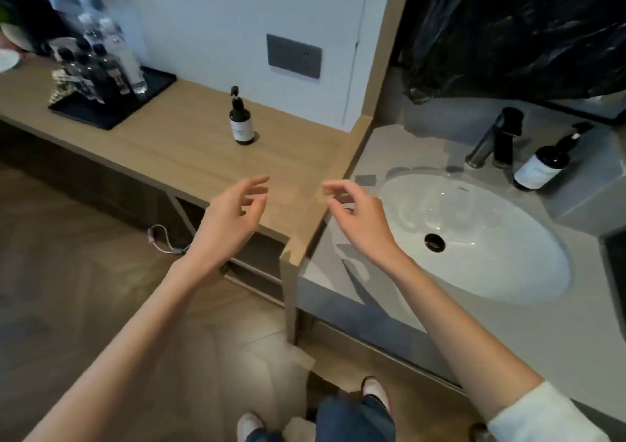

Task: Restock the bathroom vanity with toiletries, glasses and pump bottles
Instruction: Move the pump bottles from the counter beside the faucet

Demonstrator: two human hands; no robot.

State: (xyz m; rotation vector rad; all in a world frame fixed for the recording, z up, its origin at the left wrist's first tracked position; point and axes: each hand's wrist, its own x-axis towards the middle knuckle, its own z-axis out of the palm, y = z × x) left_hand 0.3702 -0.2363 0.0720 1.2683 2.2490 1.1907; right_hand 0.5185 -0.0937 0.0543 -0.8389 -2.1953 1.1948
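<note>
Head view: left hand [233, 213] and right hand [359, 213] — loosely curled, empty.

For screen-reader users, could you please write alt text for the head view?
Left hand and right hand hover open and empty where a wooden counter meets the vanity. One pump bottle stands on the counter, another by the tap.

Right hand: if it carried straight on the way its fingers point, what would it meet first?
Probably the dark pump bottle with a white label standing on the light wooden counter. The right hand points up-left over that counter with nothing between. Depth is unclear, so it might pass beside it.
</note>
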